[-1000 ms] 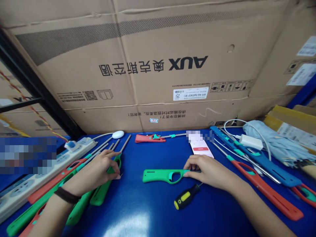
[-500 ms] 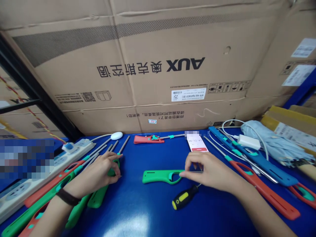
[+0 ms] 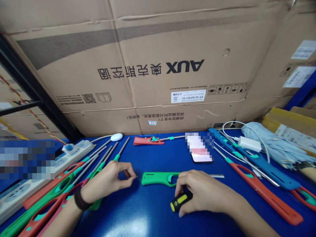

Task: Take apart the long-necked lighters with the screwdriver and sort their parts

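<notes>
You seem to be at the step of readying the screwdriver [image 3: 182, 198]: your right grip [image 3: 199, 189] is closed around its stubby black-and-yellow body, its shaft hidden. Your left grip [image 3: 115, 180] pinches a tiny thin piece [image 3: 136, 176], too small to identify. The next move likely calls for steady fingertips and a firm hold. The green gas lighter [image 3: 156, 179] lies between them on the glossy blue counter [image 3: 148, 158], smooth plastic, flat and blunt-ended, with a slim metal tube [image 3: 217, 176].
</notes>
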The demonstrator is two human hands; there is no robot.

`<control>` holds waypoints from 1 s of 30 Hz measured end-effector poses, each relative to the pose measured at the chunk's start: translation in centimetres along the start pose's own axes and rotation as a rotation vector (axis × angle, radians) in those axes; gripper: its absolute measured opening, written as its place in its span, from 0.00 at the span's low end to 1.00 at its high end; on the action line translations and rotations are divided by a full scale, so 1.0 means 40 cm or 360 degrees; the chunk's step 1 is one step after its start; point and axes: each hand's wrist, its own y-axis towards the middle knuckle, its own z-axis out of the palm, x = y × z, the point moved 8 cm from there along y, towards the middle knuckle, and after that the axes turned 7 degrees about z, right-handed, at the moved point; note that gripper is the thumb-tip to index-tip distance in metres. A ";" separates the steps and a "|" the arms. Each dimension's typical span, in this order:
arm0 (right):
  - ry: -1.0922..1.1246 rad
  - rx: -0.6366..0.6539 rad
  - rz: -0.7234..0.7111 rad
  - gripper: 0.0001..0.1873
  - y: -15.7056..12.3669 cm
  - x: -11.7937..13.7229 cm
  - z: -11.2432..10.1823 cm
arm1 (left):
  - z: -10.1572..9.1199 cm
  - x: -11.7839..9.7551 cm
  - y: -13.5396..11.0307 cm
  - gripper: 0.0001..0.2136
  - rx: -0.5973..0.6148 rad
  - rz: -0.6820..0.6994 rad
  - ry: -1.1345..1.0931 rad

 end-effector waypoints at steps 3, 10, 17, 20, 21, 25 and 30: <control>-0.0010 -0.0013 0.0008 0.16 0.001 0.002 -0.003 | 0.013 -0.019 0.008 0.04 -0.0028 0.0098 -0.0023; -0.0031 -0.0006 -0.0003 0.16 -0.003 0.008 -0.006 | 0.024 -0.049 0.015 0.05 -0.0061 0.0262 0.0036; -0.0023 -0.0004 -0.0012 0.17 0.002 0.008 -0.008 | 0.030 -0.061 0.015 0.05 -0.0071 0.0434 0.0287; -0.0018 -0.0008 -0.0014 0.17 0.003 0.006 -0.007 | 0.032 -0.077 0.012 0.06 -0.0096 0.0533 0.0404; -0.0019 -0.0009 -0.0013 0.17 0.003 0.006 -0.006 | 0.031 -0.084 0.011 0.06 -0.0113 0.0568 0.0448; -0.0028 -0.0015 0.0005 0.17 0.002 0.004 -0.006 | 0.028 -0.123 0.004 0.09 -0.0174 0.0709 0.0616; -0.0021 -0.0011 0.0013 0.18 0.001 0.004 -0.006 | 0.033 -0.133 0.001 0.10 -0.0168 0.0728 0.0660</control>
